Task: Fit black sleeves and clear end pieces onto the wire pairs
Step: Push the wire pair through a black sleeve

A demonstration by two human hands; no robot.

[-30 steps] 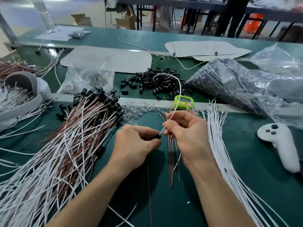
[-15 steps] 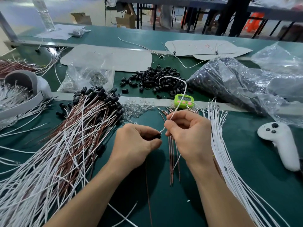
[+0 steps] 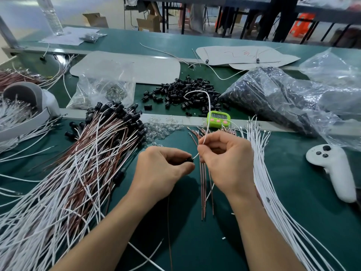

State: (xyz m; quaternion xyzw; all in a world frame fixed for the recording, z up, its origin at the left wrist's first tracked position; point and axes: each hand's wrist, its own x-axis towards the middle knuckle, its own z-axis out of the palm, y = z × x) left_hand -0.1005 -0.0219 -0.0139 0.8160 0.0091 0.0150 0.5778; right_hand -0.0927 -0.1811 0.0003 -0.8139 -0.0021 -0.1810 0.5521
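The black sleeve (image 3: 189,160) is pretty much dead centre of the frame, pinched between the thumb and fingertips of the left hand (image 3: 162,171), with its mouth turned toward the other hand so the wire can go straight in. The right hand (image 3: 226,159) has its grip clamped on a white wire (image 3: 209,108) just short of the tip, probably so the stub doesn't buckle when pushed. The tip is right at the sleeve; can't tell if it's inside. The slack loops up-frame, out of the way.

Stock is all within reach on the desk (image 3: 195,241): a few brown wires (image 3: 203,182) under the hands, white wires (image 3: 273,192) fanned out at right, loose black sleeves (image 3: 185,92) piled upper centre, and clear end pieces (image 3: 162,128) just below that pile. Finished pairs (image 3: 97,153) are stacked at left, sleeved ends all pointing up-frame. A green timer (image 3: 217,119) sits just above the right hand.
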